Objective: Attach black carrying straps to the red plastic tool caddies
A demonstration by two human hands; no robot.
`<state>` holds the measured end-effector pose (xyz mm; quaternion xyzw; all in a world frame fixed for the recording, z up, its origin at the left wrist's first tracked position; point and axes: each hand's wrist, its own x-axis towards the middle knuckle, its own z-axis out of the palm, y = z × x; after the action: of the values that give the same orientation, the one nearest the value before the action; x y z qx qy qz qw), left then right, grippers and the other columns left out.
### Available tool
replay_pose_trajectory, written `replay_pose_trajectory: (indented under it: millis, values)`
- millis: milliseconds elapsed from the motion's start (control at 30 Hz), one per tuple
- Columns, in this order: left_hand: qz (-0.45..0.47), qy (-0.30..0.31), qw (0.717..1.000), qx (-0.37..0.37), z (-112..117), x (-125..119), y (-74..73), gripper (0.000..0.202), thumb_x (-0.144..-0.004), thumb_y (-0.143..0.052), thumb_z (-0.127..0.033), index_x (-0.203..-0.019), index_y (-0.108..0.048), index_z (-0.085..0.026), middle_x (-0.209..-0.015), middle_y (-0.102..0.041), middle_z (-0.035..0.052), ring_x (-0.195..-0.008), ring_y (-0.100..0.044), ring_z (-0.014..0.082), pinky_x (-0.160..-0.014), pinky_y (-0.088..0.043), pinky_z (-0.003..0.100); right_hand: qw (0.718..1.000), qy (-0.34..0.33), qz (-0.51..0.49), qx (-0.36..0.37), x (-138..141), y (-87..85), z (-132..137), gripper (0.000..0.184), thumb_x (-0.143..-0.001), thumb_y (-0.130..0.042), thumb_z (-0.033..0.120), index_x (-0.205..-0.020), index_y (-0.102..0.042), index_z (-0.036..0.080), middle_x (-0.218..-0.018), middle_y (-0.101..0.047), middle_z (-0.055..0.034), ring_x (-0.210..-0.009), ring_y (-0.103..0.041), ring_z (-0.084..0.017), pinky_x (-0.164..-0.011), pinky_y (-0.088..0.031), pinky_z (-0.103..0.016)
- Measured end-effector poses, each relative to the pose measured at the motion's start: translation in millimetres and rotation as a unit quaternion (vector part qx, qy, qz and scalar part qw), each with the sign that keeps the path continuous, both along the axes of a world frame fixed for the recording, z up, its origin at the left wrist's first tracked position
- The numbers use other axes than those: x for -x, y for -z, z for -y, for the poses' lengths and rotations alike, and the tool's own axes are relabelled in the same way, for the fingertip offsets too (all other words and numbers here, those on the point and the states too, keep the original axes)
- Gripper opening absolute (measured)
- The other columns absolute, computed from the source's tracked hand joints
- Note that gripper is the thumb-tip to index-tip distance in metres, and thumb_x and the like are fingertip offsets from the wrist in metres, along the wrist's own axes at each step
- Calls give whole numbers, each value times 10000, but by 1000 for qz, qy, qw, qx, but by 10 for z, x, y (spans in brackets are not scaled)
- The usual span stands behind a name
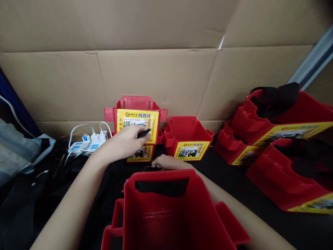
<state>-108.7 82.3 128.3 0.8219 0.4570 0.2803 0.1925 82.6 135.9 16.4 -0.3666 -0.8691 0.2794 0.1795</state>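
Red bin [166, 211]: strap [144, 133], pinched in left fingers [140, 140], should be drawn flat; grip of right fingers [156, 161] cannot be told.

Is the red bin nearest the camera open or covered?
Open: no lid covers the red bin, and its inner walls show through the top.

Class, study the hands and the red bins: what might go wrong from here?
1. The left forearm passes close to the power strip and its white cables, so a sideways move might snag them.
2. The left hand, gripping a black strap, appears in front of two stacked red bins; a jerk might knock the upper one.
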Motion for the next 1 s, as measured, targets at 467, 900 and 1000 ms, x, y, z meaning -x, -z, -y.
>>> replay_pose_trajectory:
  millis: [467, 900, 1000]
  values:
    - [123, 142, 966, 176, 74, -225, 112, 285, -680, -622, -423, -811, -591, -172, -608, -488, -30, -496, -423, 71, -442, -350, 187, 936, 141, -317, 63, -25, -908, 509, 103, -707, -449, 135, -634, -388, 175, -513, -488, 48, -440, -479, -66, -432, -387, -181]
    - [448, 94, 838, 299, -91, -71, 91, 272, -778, -526, -344, -620, -395, -166, -446, -245, -74, -399, -280, 46, -432, -311, 181, 933, 234, -249, -113, -631, -1100, 253, 128, -709, -556, 266, -765, -534, 153, -556, -435, 38, -483, -384, -76, -479, -302, -216]
    - [416, 76, 870, 252, -115, -75, 127, 288, -756, -559, -390, -644, -404, -174, -444, -253, -77, -393, -261, 47, -437, -296, 190, 932, 245, -207, -168, -655, -1126, 256, 146, -732, -543, 292, -752, -568, 150, -571, -476, 12, -519, -411, -97, -507, -315, -233]
